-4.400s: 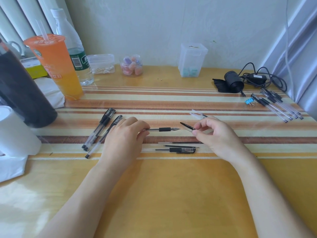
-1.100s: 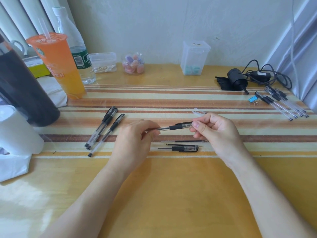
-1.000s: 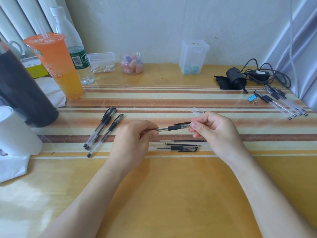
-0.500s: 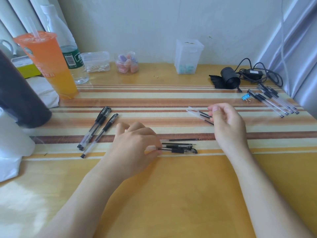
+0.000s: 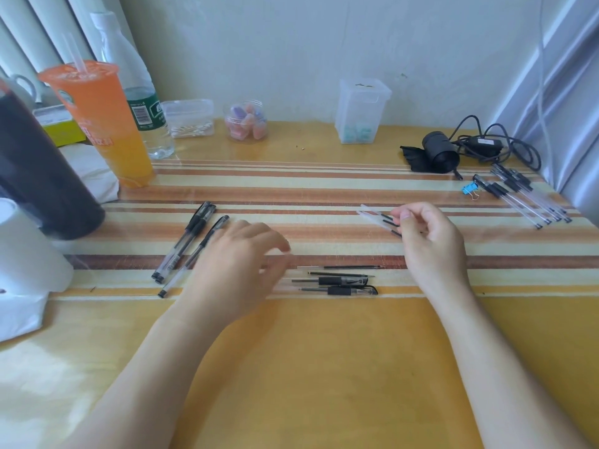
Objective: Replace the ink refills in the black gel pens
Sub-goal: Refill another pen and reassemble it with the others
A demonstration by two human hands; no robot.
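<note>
Pens down, refills next
Your blurred left hand [image 5: 240, 264] hovers loosely curled, empty, over the clear-barrelled black gel pens [image 5: 338, 285]; your right hand [image 5: 431, 241] has an unclear grip. The thin black refills [image 5: 343, 269] look light and bendy: pinch mid-length.

Tabletop [image 5: 324, 367]: yellow wood-look surface, smooth, glossy, reflecting light.
Striped mat [image 5: 291, 189]: woven-looking cloth under clear glossy sheet.
Pens [image 5: 337, 280]: clear plastic barrels, matt black grips.
Cup [image 5: 107, 124]: translucent orange plastic.
Bottle [image 5: 157, 140]: clear glossy plastic.
Lidded box [image 5: 361, 111]: frosted plastic.
Binder clip [image 5: 468, 188]: blue painted metal.
</note>
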